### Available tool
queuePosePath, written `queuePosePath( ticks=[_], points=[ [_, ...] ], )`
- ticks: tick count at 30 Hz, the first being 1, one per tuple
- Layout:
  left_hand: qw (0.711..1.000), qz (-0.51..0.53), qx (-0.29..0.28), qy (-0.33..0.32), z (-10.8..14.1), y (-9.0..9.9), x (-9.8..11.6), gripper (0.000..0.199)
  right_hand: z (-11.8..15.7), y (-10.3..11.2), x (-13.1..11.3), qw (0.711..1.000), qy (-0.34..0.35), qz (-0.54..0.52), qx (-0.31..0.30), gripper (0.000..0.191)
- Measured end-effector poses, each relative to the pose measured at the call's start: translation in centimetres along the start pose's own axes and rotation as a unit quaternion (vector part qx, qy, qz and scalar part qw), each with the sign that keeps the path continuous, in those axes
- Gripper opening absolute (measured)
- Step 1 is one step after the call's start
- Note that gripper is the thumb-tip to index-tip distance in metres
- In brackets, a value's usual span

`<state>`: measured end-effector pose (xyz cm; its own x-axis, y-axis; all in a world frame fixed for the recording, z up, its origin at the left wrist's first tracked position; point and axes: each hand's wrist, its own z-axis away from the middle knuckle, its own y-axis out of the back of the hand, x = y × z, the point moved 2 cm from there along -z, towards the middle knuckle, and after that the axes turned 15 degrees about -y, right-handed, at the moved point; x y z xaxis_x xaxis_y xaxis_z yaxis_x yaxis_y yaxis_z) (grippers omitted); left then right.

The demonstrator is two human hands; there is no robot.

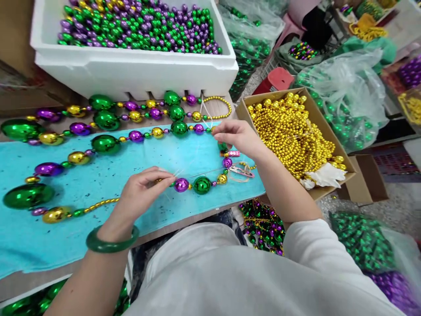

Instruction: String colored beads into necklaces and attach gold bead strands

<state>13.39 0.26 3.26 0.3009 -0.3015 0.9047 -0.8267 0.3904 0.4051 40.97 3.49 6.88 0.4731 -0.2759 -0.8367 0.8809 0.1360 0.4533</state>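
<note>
On the blue cloth [171,158] lies a bead strand with green, purple and gold beads, among them a large green bead [105,144] and a green bead [201,185] close to me. My left hand [140,188] is closed in a pinch on thin white string at the strand's near side, beside a purple bead [181,184]. My right hand [239,136] pinches the strand at its far right corner, its fingertips partly hiding the beads there. Between the hands runs a fine thread. Small scissors [243,170] lie by the right-hand beads.
Two more bead strands, one with a green bead [101,102], lie behind the cloth. A white foam box [138,70] of small beads stands at the back. Right of the table is a cardboard box [348,162] of gold bead strings [292,136]. Bagged green beads [338,114] stand beyond.
</note>
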Motion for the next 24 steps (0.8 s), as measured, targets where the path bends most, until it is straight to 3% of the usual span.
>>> queuePosePath(
  ticks=[2,4,7,10,12,15,18,20,24],
  points=[
    [0.999,-0.039,0.023,0.005,0.4,0.3,-0.1,0.021,0.4,2.2,2.6,0.987,-0.041,0.129,0.091,0.006],
    [0.997,-0.068,0.039,0.014,0.8,0.6,0.0,0.02,1.1,3.4,5.1,0.956,-0.09,0.251,0.118,0.01],
    [0.996,-0.051,0.055,0.044,1.4,0.9,0.6,0.018,2.8,3.6,8.0,0.916,-0.158,0.355,0.095,0.015],
    [0.992,0.001,0.097,0.085,1.7,1.1,0.8,0.018,5.0,2.3,9.7,0.896,-0.207,0.392,0.033,0.011],
    [0.987,0.04,0.111,0.111,1.6,1.0,0.8,0.019,6.4,1.2,10.6,0.887,-0.199,0.417,0.007,0.01],
    [0.979,0.12,0.099,0.13,1.3,0.5,0.8,0.021,7.9,-0.1,11.9,0.878,-0.132,0.457,0.048,0.016],
    [0.976,0.157,0.092,0.123,0.9,0.1,1.1,0.021,8.7,-0.3,13.3,0.893,-0.067,0.436,0.094,0.021],
    [0.974,0.169,0.091,0.117,0.8,0.0,1.5,0.021,9.0,0.3,14.1,0.919,-0.043,0.373,0.117,0.017],
    [0.976,0.163,0.097,0.11,0.8,0.0,2.0,0.023,9.9,2.3,14.8,0.974,-0.085,0.143,0.154,0.016]
  ],
)
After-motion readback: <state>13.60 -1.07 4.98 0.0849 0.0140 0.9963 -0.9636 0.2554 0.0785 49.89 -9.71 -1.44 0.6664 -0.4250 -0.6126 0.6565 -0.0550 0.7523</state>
